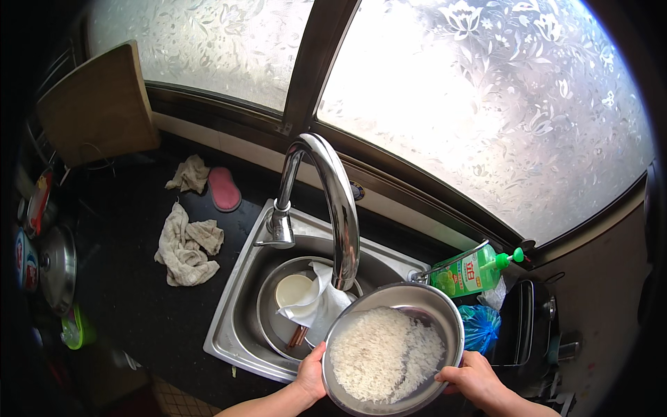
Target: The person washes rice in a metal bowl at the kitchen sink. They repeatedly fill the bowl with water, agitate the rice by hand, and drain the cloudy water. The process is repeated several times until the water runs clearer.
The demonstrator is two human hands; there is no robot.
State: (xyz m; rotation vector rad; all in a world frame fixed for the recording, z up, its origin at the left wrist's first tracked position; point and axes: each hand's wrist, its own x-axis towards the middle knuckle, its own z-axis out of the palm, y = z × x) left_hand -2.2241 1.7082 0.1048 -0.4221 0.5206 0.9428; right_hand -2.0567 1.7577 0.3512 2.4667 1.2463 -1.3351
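A stainless steel bowl (417,296) is held between my two hands, over the front right part of the sink (221,328). White rice (372,354) covers most of its bottom. My left hand (312,372) grips the rim at the left, thumb on the edge. On the right side, my right hand (469,376) holds the rim with the thumb on top. Behind the bowl curves the chrome faucet (345,208), its spout end just beyond the rim. A metal basin (266,318) in the sink holds a pale bowl (292,290), a white cloth or paper (325,297) and brown chopsticks (298,336).
Left on the black countertop (120,229) lie crumpled cloths (185,250) and a pink sponge (225,188). A cutting board (99,109) leans behind them, near a pot lid (58,271). Green dish soap (466,271) and a blue plastic bag (479,326) are right of the sink, below the frosted window (495,130).
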